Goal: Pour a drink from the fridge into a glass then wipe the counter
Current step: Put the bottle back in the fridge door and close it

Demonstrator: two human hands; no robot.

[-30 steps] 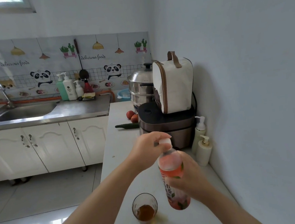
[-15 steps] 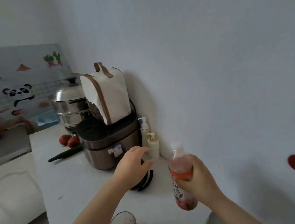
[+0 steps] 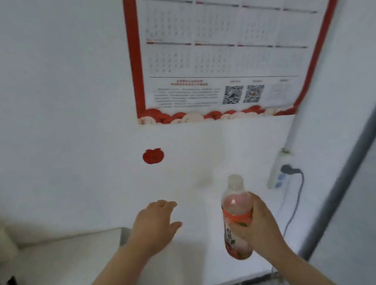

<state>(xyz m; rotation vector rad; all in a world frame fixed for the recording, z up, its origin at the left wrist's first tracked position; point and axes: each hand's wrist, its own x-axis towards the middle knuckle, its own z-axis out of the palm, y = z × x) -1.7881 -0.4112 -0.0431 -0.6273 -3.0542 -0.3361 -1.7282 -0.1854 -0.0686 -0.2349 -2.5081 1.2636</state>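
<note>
Gripping clear plastic bottle [image 3: 235, 217], right hand [image 3: 260, 224]; left hand [image 3: 155, 226] relaxed.

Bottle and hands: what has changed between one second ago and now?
The left hand let go of the top of the bottle and moved left, away from it; it now hangs open in the air. The view swung right: the glass and cooker are gone, and a wall calendar shows. The right hand still holds the bottle upright.

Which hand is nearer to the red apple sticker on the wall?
Left. The left hand is open just below the sticker, not touching it; the right hand is off to the sticker's lower right, gripping the drink bottle.
</note>
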